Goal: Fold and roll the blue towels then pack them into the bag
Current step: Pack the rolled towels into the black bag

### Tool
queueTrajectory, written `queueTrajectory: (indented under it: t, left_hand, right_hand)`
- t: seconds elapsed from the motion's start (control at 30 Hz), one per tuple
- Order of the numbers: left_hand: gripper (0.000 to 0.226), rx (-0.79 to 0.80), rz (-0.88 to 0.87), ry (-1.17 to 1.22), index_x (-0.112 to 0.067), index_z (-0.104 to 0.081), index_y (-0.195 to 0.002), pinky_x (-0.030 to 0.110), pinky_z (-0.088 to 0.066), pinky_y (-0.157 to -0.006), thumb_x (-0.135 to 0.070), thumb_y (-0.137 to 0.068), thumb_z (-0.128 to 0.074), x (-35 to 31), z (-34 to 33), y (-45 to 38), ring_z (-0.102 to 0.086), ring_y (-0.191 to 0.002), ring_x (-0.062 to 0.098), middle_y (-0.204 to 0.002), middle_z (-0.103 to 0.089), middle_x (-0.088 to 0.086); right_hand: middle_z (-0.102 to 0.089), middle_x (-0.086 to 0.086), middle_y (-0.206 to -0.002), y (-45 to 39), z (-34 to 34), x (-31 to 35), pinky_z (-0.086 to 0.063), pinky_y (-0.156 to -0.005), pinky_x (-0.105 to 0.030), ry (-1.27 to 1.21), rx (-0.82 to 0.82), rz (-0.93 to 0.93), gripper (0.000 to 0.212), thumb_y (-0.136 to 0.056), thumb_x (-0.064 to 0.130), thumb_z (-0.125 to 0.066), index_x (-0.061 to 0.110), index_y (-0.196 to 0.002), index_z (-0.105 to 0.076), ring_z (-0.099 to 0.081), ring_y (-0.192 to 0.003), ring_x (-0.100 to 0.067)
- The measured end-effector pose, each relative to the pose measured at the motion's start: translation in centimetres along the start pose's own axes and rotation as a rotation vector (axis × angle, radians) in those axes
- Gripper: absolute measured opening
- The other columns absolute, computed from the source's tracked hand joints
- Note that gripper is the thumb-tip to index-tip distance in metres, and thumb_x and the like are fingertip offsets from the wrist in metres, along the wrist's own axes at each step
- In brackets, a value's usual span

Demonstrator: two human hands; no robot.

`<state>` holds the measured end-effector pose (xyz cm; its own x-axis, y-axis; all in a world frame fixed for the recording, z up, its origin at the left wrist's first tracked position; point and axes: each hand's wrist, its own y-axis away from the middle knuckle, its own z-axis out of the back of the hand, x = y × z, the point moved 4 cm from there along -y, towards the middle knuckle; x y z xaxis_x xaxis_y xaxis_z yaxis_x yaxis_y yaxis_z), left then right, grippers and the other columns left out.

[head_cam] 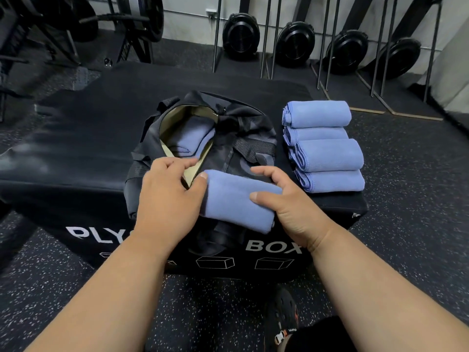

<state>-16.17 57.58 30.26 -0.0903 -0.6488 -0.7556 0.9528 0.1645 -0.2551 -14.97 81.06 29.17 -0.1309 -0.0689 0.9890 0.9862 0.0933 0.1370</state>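
A black bag [228, 138] lies unzipped on a black box [76, 153], and folded blue towels [187, 141] are seen inside its tan-lined opening. A rolled towel [238, 201] is held on the bag's near side: it is grasped by the right hand [286, 199] and pinched at its left end by the left hand [167, 189]. Four rolled towels [327, 146] are stacked just right of the bag

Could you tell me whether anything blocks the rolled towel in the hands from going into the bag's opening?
Partly: the left hand lies across the near end of the black duffel bag opening, beside the held rolled blue towel. A packed blue towel fills part of the opening.
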Motion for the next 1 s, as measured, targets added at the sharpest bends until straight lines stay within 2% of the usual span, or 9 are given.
queueTrajectory:
  t: [0.1,0.27,0.4,0.5,0.57,0.73,0.8,0.87,1.0]
  left_hand:
    - [0.047,-0.066,0.024,-0.286,-0.038,-0.065,-0.138,0.046,-0.037,-0.108,-0.049,-0.093,-0.066,0.1,0.4,0.2,-0.043,-0.118,0.034,-0.131,-0.044,0.000]
    - [0.049,0.050,0.171,-0.481,-0.036,-0.064,-0.140,0.047,-0.037,-0.105,-0.056,-0.096,-0.056,0.9,-0.2,-0.1,-0.043,-0.126,0.037,-0.138,-0.051,0.004]
    - [0.047,-0.012,0.131,-0.372,-0.021,-0.068,-0.133,0.047,-0.040,-0.105,-0.047,-0.094,-0.063,1.1,0.3,-0.5,-0.051,-0.123,0.037,-0.133,-0.061,0.010]
    - [0.041,-0.133,0.125,-0.208,-0.020,-0.070,-0.128,0.037,-0.044,-0.099,-0.035,-0.089,-0.072,1.0,2.2,-0.9,-0.060,-0.116,0.028,-0.129,-0.061,0.005]
    - [0.038,-0.191,0.127,-0.131,-0.023,-0.070,-0.127,0.030,-0.042,-0.091,-0.027,-0.089,-0.070,1.0,3.7,-1.2,-0.061,-0.109,0.019,-0.126,-0.060,-0.001]
    - [0.041,-0.245,0.100,0.017,-0.029,-0.071,-0.121,0.032,-0.050,-0.094,-0.016,-0.083,-0.068,1.1,6.3,-1.9,-0.063,-0.101,0.013,-0.117,-0.060,-0.007]
    - [0.044,-0.244,0.083,0.046,-0.029,-0.072,-0.120,0.023,-0.047,-0.090,-0.013,-0.080,-0.069,0.9,6.8,-1.9,-0.061,-0.096,0.007,-0.114,-0.060,-0.009]
    - [0.047,-0.235,0.072,0.064,-0.030,-0.071,-0.121,0.016,-0.044,-0.085,-0.012,-0.078,-0.069,0.8,7.1,-1.9,-0.060,-0.092,0.003,-0.113,-0.060,-0.010]
    - [0.052,-0.209,0.051,0.090,-0.029,-0.070,-0.127,0.019,-0.046,-0.085,-0.011,-0.079,-0.070,0.9,7.4,-2.0,-0.062,-0.093,0.001,-0.115,-0.060,-0.011]
  right_hand:
    - [-0.072,0.004,-0.127,-0.4,0.1,0.1,-0.053,-0.087,-0.022,-0.007,-0.032,0.040,0.050,-0.089,0.010,-0.076,0.037,-0.131,-0.068,-0.067,-0.102,-0.008]
    - [-0.075,0.011,-0.123,-0.6,-0.1,0.0,-0.055,-0.096,-0.028,-0.013,-0.123,0.018,0.039,-0.099,0.010,-0.064,0.039,-0.122,-0.075,-0.070,-0.113,-0.009]
    - [-0.072,0.009,-0.128,-0.9,-0.8,-0.2,-0.055,-0.101,-0.039,-0.031,-0.156,-0.011,0.037,-0.102,0.013,-0.061,0.043,-0.118,-0.076,-0.068,-0.116,-0.017]
    - [-0.076,0.009,-0.108,-1.2,-1.8,-0.3,-0.058,-0.078,-0.030,-0.117,-0.186,-0.042,0.028,-0.101,0.012,-0.062,0.033,-0.111,-0.077,-0.070,-0.090,-0.009]
    - [-0.075,0.005,-0.102,-1.6,-2.7,-0.3,-0.054,-0.070,-0.026,-0.152,-0.213,-0.054,0.022,-0.099,0.013,-0.065,0.029,-0.109,-0.077,-0.067,-0.083,-0.008]
    - [-0.074,-0.002,-0.118,-3.1,-6.8,0.9,-0.060,-0.082,-0.032,-0.271,-0.115,-0.083,0.035,-0.097,0.012,-0.066,0.026,-0.129,-0.070,-0.075,-0.095,-0.011]
    - [-0.069,-0.009,-0.132,-3.6,-8.8,1.6,-0.061,-0.095,-0.037,-0.325,-0.053,-0.090,0.046,-0.089,0.017,-0.073,0.025,-0.134,-0.067,-0.074,-0.110,-0.017]
    - [-0.066,-0.010,-0.137,-4.0,-10.7,2.1,-0.059,-0.096,-0.034,-0.321,-0.016,-0.093,0.058,-0.081,0.021,-0.075,0.024,-0.138,-0.063,-0.072,-0.116,-0.018]
    - [-0.067,-0.010,-0.126,-4.1,-13.8,2.3,-0.054,-0.099,-0.031,-0.366,0.056,-0.140,0.061,-0.094,0.011,-0.071,0.017,-0.152,-0.052,-0.066,-0.104,-0.016]
